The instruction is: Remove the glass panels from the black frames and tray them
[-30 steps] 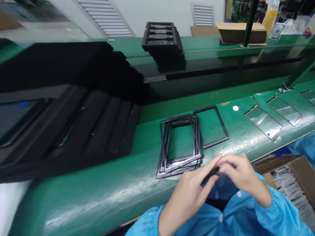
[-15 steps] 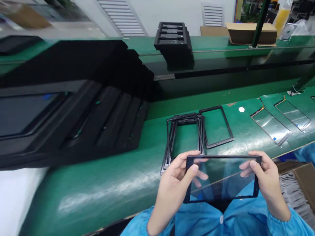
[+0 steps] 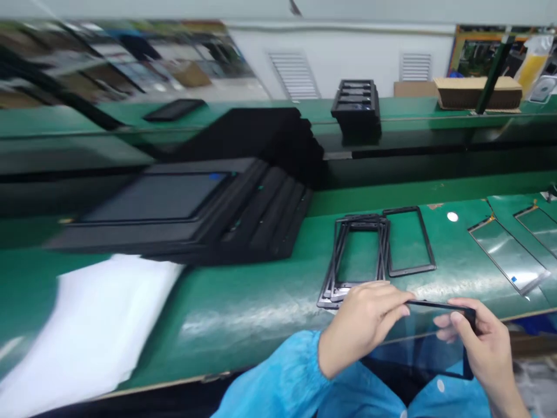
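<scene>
Both my left grip [image 3: 363,328] and right grip [image 3: 487,348] pinched a black-edged glass panel [image 3: 418,354]; a slip could have struck the stacked frames [image 3: 359,255] beyond the left grip.

The left hand [image 3: 363,325] covers the near corner of the stack of black frames [image 3: 357,255] and one end of the glass panel [image 3: 418,354], and the count of frames is impossible to tell. The right hand [image 3: 483,342] runs off the bottom edge at the wrist. The blue label [image 3: 514,279] is too small to read — and the background at far left [image 3: 130,58] is a blur.
</scene>
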